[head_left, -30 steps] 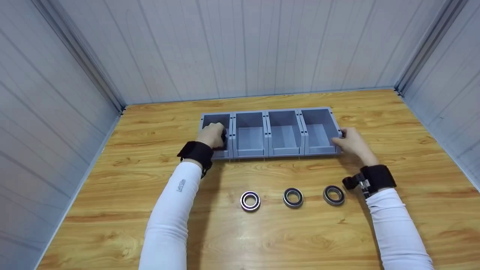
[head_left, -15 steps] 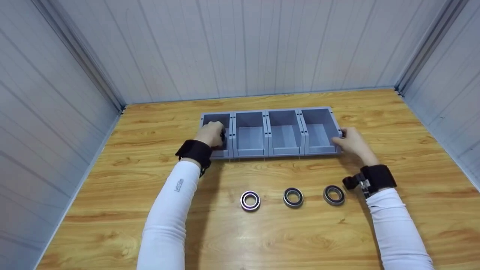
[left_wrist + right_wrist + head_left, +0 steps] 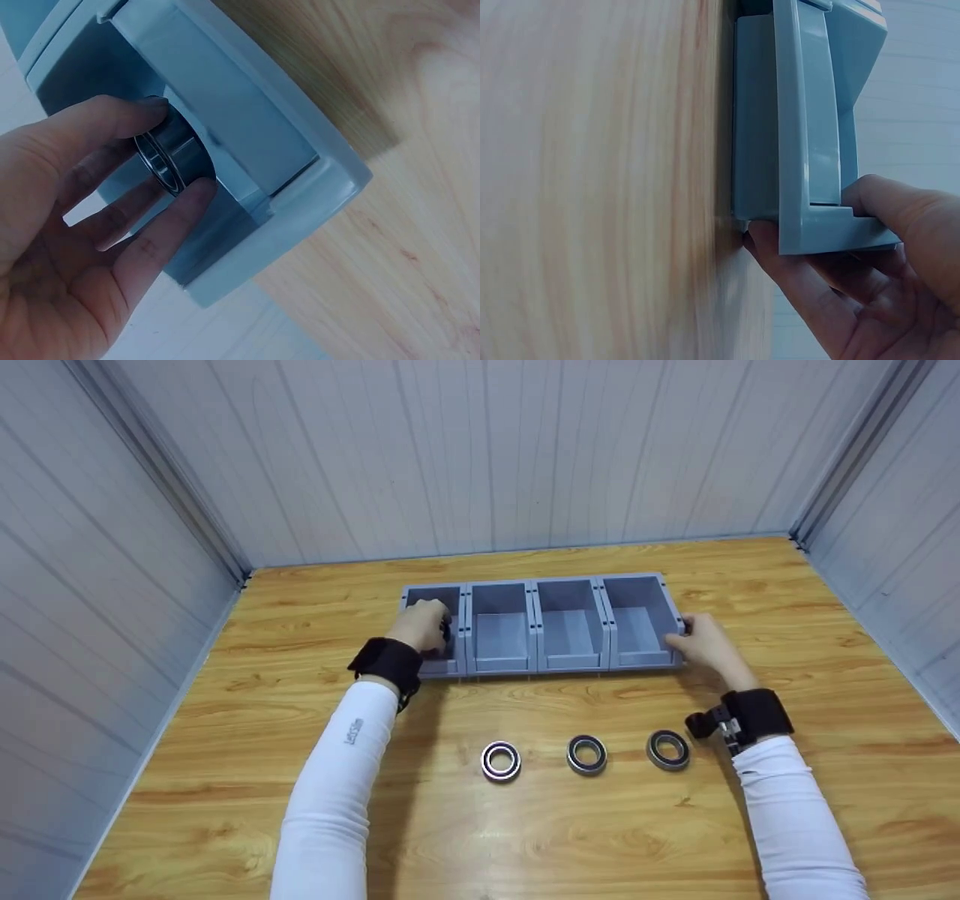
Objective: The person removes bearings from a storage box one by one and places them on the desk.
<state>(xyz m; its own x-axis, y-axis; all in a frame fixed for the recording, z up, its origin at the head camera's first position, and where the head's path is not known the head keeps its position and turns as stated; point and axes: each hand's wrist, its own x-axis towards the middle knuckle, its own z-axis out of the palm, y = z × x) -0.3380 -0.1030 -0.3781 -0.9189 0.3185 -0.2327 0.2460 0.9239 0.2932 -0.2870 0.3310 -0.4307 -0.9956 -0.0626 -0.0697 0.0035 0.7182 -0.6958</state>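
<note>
My left hand (image 3: 421,626) is inside the leftmost compartment of a row of grey storage bins (image 3: 501,666). In the left wrist view its thumb and fingers pinch a dark-sided metal ball bearing (image 3: 176,150) by the outer edge, close over the bin's floor and front lip. At the other end of the row, my right hand (image 3: 705,645) grips the right side wall of the last bin. The right wrist view shows the thumb over the rim of that bin (image 3: 821,225) and the fingers along its outside.
Three bearings lie in a row on the wooden table: a left one (image 3: 500,762), a middle one (image 3: 586,755) and a right one (image 3: 667,751) near the right wrist's camera. Ribbed white panels (image 3: 517,457) stand behind the bins and at both sides.
My left hand has shifted slightly back and to the left within the leftmost bin, its forearm drifting left. The right hand, the bins and the bearings on the table hold their places.
</note>
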